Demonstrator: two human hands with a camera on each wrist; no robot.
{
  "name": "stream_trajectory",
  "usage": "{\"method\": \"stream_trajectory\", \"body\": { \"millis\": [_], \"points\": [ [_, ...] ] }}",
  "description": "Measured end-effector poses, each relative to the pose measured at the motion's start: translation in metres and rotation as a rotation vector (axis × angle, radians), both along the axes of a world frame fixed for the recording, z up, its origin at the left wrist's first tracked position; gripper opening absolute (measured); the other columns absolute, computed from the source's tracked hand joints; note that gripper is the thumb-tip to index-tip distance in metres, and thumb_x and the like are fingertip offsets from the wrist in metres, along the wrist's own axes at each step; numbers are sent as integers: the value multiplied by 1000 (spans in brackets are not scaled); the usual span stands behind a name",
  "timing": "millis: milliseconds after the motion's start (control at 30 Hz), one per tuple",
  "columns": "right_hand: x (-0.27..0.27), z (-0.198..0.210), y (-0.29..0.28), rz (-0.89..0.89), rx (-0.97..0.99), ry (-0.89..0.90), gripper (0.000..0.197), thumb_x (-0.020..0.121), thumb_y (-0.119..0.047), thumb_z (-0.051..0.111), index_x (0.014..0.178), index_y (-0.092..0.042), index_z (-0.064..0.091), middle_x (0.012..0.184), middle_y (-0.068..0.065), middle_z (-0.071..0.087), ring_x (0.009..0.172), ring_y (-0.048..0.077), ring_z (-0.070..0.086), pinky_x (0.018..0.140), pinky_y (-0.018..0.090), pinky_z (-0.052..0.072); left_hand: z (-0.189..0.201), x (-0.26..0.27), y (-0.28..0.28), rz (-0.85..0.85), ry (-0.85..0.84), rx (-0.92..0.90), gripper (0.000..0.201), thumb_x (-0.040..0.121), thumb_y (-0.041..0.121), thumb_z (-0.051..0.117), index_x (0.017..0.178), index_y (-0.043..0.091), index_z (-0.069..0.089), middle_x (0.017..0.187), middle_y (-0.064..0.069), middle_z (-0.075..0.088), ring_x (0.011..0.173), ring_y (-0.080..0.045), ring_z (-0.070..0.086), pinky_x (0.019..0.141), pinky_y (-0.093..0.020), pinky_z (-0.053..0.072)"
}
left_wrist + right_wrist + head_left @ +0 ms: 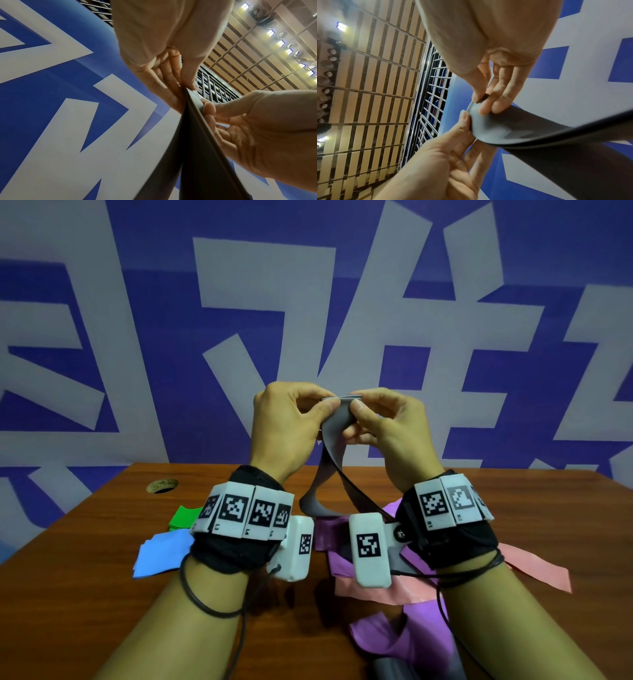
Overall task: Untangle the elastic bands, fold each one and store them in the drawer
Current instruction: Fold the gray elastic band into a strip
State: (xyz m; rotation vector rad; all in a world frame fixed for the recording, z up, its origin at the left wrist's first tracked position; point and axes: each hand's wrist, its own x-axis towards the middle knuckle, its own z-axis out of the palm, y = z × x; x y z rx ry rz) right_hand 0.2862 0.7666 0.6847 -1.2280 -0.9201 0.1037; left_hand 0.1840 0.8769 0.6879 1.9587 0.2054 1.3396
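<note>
Both hands are raised above the wooden table (pixel 85 542). A grey elastic band (pixel 334 422) hangs from them in a loop whose lower end reaches down to the table. My left hand (pixel 325 405) pinches the band's top edge between thumb and fingers, and my right hand (pixel 359 405) pinches the same edge just beside it. In the left wrist view the left hand (pixel 187 88) grips the grey band (pixel 193 148). In the right wrist view the right hand (pixel 481 100) nips the grey band (pixel 496 128). No drawer is in view.
A folded green band (pixel 183 517) and a folded blue band (pixel 161 553) lie on the table at the left. Loose purple bands (pixel 394 638) and a pink band (pixel 534 566) lie tangled under my right forearm. A round hole (pixel 162 485) is at the table's far left.
</note>
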Motion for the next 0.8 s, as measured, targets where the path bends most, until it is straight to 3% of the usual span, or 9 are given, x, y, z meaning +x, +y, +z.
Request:
{"method": "stream_trajectory", "body": {
  "millis": [267,400,533,667,733,800],
  "points": [
    [-1,-2,1,5,23,10,11,96,-2,58,100,-1,68,81,16,67,56,16,63,62,30,59,-1,0,0,11,23,-13,6,90,18,71,89,16,78,79,5,74,72,-5,72,62,-29,62],
    [3,-4,6,-159,-11,-137,7,93,-6,64,95,-2,70,76,14,69,53,23,64,60,36,59,-1,2,3,27,57,3,6,88,16,73,92,15,77,81,3,74,74,-7,72,63,-30,62],
    [4,-6,9,-277,-65,-304,5,93,-11,65,90,-12,68,71,0,66,50,14,63,54,27,54,-1,1,6,54,61,38,5,88,17,74,90,14,77,79,4,73,72,-6,71,62,-30,62],
    [7,-8,11,-312,-96,-340,5,93,-16,65,90,-15,69,75,-3,67,60,13,65,53,23,50,-1,1,7,62,57,44,4,88,17,73,89,15,77,78,4,73,73,-6,70,65,-32,62],
    [9,-9,12,-344,-93,-333,6,93,-21,66,91,-16,69,84,-1,66,68,17,63,58,27,50,-1,1,6,60,45,54,3,88,17,73,87,16,75,78,5,72,74,-6,70,67,-35,62],
    [10,-8,11,-355,-91,-338,7,93,-21,66,92,-15,69,92,1,64,76,15,59,66,22,49,0,1,5,54,39,62,5,90,17,71,85,19,71,79,5,71,76,-8,70,69,-37,62]
  ]
}}
